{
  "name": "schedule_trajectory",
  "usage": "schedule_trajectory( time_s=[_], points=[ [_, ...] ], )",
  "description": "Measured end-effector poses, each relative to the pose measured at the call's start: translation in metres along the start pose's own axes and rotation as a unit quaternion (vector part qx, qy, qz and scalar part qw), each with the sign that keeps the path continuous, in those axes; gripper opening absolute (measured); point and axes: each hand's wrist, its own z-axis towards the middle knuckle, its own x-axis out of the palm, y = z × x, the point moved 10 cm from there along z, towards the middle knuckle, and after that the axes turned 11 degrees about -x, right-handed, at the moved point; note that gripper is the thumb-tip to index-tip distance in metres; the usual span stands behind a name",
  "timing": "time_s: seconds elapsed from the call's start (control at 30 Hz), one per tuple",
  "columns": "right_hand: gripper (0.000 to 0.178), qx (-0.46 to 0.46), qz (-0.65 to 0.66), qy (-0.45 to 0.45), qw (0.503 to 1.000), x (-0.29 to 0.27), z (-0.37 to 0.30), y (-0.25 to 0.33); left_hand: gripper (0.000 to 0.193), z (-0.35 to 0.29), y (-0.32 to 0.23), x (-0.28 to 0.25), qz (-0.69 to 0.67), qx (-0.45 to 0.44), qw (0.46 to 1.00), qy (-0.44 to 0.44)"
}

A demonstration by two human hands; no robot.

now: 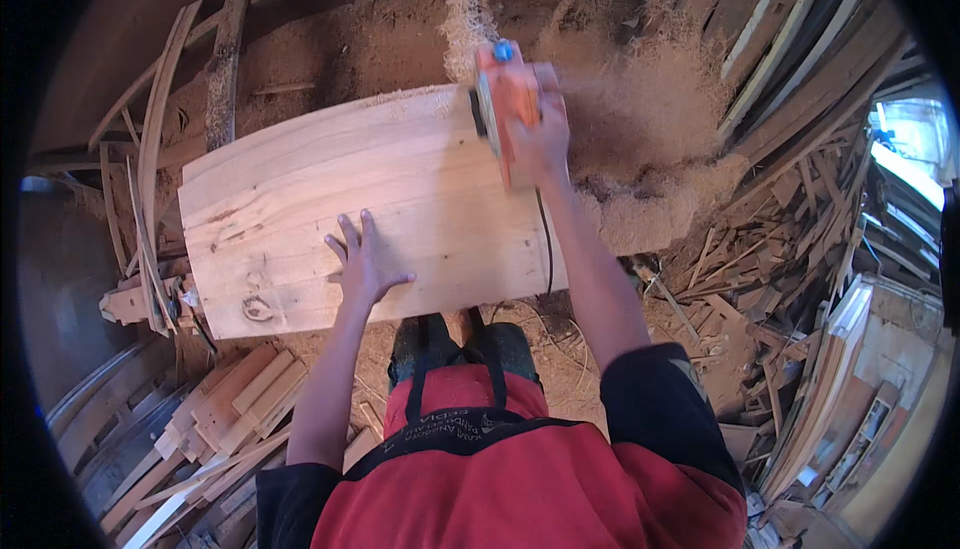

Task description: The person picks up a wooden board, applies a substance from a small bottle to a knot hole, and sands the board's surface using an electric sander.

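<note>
Planer (505,99), orange with a blue knob at its far end, sits on the far right corner of a wide glued-up wooden panel (370,214), at about 1 o'clock from the panel's middle. Right hand (545,139) is wrapped tight around the planer's handle; the fingers cover most of the grip, so the handle's shape cannot be made out. A spray of sawdust (640,99) blurs the air at 3 o'clock from the tool and hides its right flank. A thin black cord (548,239) runs from the tool toward 6 o'clock along the forearm, then drops off the panel's near edge.

Left hand (362,264) lies flat on the panel with fingers spread apart, holding nothing, near the near edge at about 6 o'clock from the panel's middle. A dark knot (258,309) marks the panel's near left corner.

No packages or signs are visible. The only label is pale print on the black apron bib (470,424) over a red shirt, upside down to the camera and partly folded.

Offcuts (235,404) are stacked at 7 o'clock; loose slats (780,279) pile up at 3 o'clock. Dark boots (460,344) are half hidden under the panel's edge. The rim of the view is black and cuts off the surroundings.
</note>
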Motion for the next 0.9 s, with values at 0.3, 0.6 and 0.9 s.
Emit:
schedule_trajectory(
  time_s=[0.3,0.6,0.9],
  points=[
    [0.036,0.091,0.068,0.079,0.990,-0.029,-0.163,0.025,0.153,-0.007,0.002,-0.011,-0.011,0.013,1.000,0.005],
    [0.033,0.195,0.046,0.089,0.976,-0.093,-0.351,0.053,0.151,-0.007,-0.004,-0.019,-0.012,0.003,0.999,-0.032],
    [0.033,0.013,0.096,0.005,0.995,0.012,-0.091,0.053,0.154,-0.014,-0.001,-0.019,0.002,-0.031,0.999,0.045]
  ],
)
